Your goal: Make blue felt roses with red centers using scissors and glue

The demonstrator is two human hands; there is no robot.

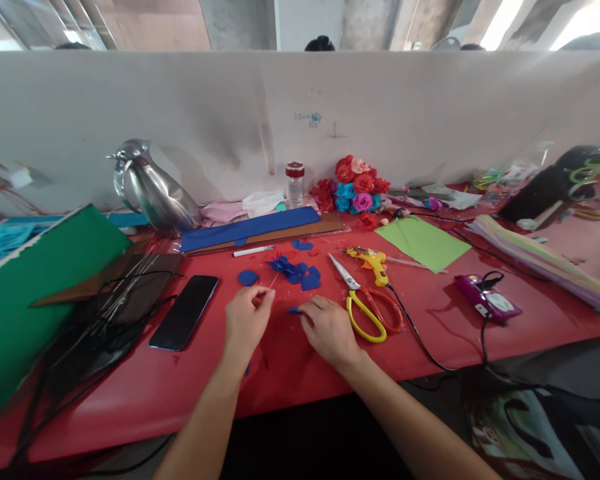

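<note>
My left hand (247, 320) is closed in a pinch, with a thin pale wire (276, 279) rising from its fingertips. To its right, my right hand (329, 328) has its fingers bent and pressed on a small blue paper piece (294, 310) at the tabletop. Just beyond both hands lie a curled blue paper cluster (285, 268) and loose blue petals (310, 278). One rounded blue petal (249, 277) sits apart, behind my left hand. Scissors (363, 303) with yellow and red handles rest beside my right hand, blades pointing away.
A yellow glue gun (375, 261) lies past the scissors, its cord trailing forward. A phone (185, 313) is at left, near a metal jug (155, 190). Blue paper strips (250, 228), a lidded jar (295, 183), paper roses (363, 183), green sheets (423, 241) and a purple power box (487, 300) surround the work area.
</note>
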